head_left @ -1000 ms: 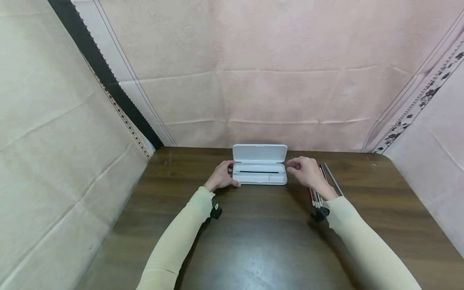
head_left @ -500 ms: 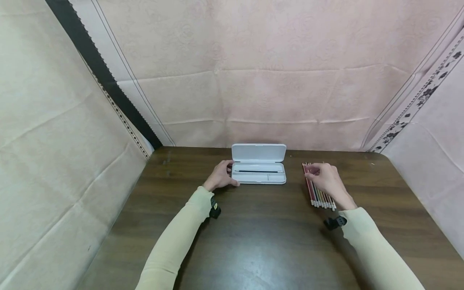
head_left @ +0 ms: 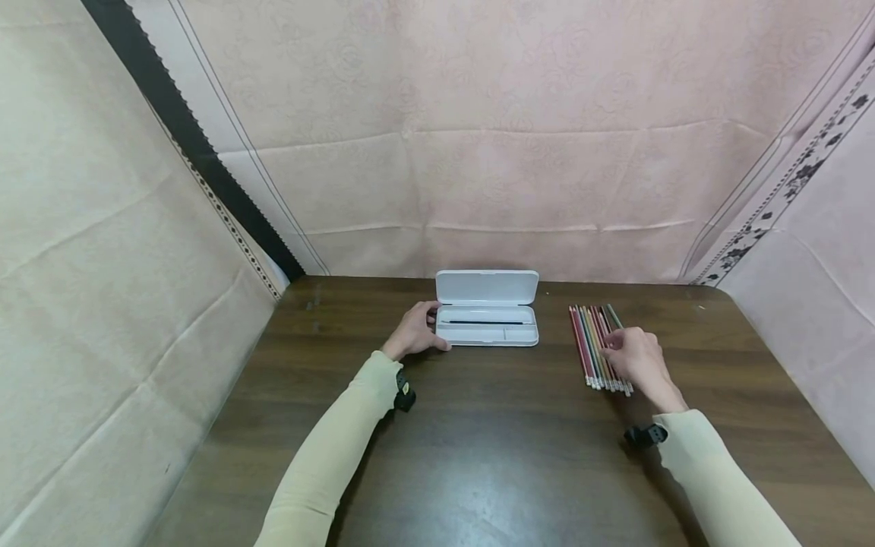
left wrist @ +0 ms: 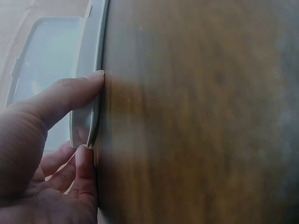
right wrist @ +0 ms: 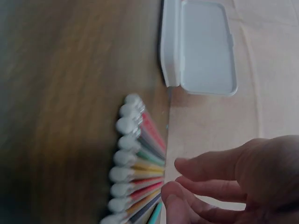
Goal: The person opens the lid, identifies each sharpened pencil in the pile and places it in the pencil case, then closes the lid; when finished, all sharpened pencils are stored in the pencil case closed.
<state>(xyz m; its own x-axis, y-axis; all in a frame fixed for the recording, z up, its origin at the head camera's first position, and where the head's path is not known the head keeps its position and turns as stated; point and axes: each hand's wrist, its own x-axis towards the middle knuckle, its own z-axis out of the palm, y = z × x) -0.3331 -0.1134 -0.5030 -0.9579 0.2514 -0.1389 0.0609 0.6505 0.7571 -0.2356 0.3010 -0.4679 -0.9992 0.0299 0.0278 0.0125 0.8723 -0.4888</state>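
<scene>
A white pencil case (head_left: 519,336) stands with its lid (head_left: 487,287) up; a thin dark strip runs along its inside. My left hand (head_left: 415,331) grips the case's left end, thumb on the front wall (left wrist: 96,42) and fingers curled at the corner. To the right of the case, several coloured pencils (head_left: 588,346) lie side by side, white-tipped ends toward me. My right hand (head_left: 637,355) is over the right side of this row, covering some pencils. In the right wrist view, its thumb (right wrist: 205,165) and fingers are apart, near the pencils, nothing between them.
The brown wooden table (head_left: 472,456) ends at a pale cloth backdrop (head_left: 506,190) just behind the case. More cloth hangs at the left and right sides. A small black camera (head_left: 645,435) is worn on the right wrist.
My right hand has moved from beside the case rightward and toward me, over the pencils, uncovering more of the row. My left hand stays on the pencil case.
</scene>
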